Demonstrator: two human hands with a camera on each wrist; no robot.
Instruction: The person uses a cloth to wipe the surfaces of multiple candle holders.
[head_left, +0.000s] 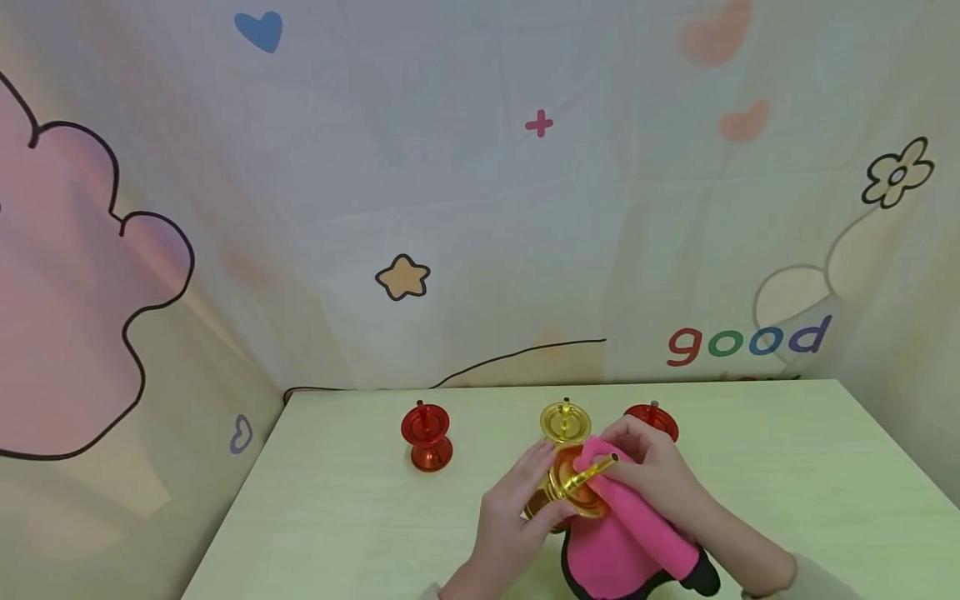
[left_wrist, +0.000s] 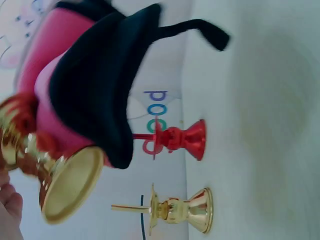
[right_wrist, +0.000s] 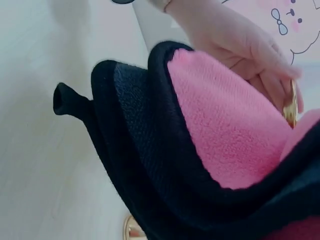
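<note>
My left hand (head_left: 513, 504) grips a gold candlestick (head_left: 573, 492), tilted so its spike points up and to the right. Its hollow base (left_wrist: 75, 185) faces the camera in the left wrist view. In my right hand (head_left: 660, 475) is a folded pink cloth (head_left: 615, 550) with a black border, and its upper end lies against the candlestick's dish beside the spike. The rest of the cloth (right_wrist: 230, 120) hangs below the hands, with a black loop (left_wrist: 212, 35) at one edge. Most of the right fingertips are hidden behind the cloth.
A red candlestick (head_left: 425, 429) stands on the pale table (head_left: 337, 517) at the left. Toward the back edge stand a gold candlestick (head_left: 566, 422) and a second red candlestick (left_wrist: 185, 140), partly behind my right hand. A printed curtain (head_left: 480, 208) hangs behind the table.
</note>
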